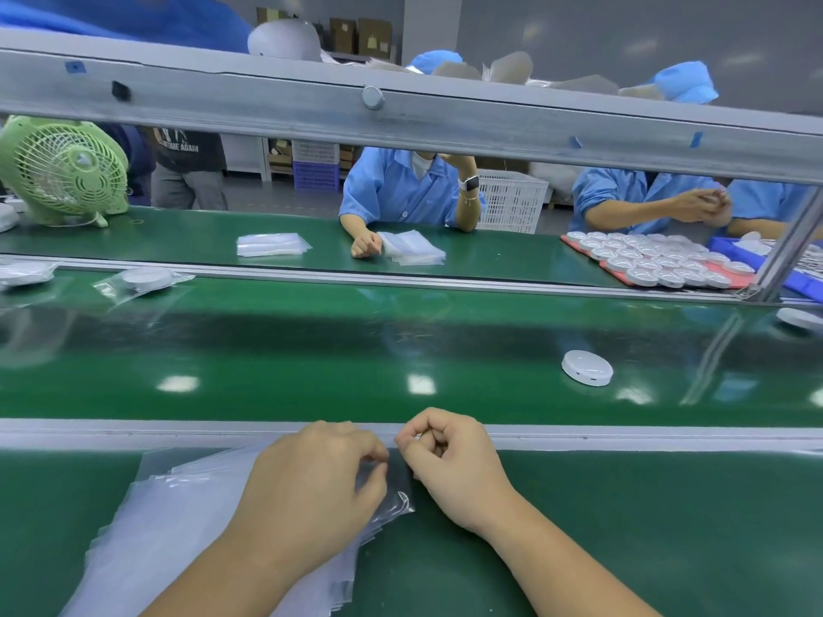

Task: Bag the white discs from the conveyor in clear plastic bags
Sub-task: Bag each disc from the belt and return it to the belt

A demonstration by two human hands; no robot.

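At the near desk [668,527] of a factory packing line, a worker's left hand [311,478] and right hand [450,460] met over a fanned stack of clear plastic bags [178,527], both with fingers curled. The left hand lay on the stack, its thumb and fingertips pinching the edge of the top bag [394,492]. The right hand, just beside it, pinched the same bag's far edge between thumb and forefinger, close to the grey rail [133,431] bordering the conveyor [311,349]. One unbagged white disc [587,368] lay flat on the green belt, beyond the right hand and well apart from it, and another disc [799,318] showed at the right edge of the view. Farther left, a bagged disc [147,279] rested on the belt's far side, with a second bagged disc [24,271] partly cut off. Across the line, workers in blue coats [392,189] sat at the far desk [200,233], where two loose piles of bags lay, one pile [271,244] on its own and the other pile [414,247] just beside a worker's fist. A red tray [574,247] packed with discs sat to the right, a green table fan [64,169] stood at the left, and a metal beam [401,113] crossed the view overhead.
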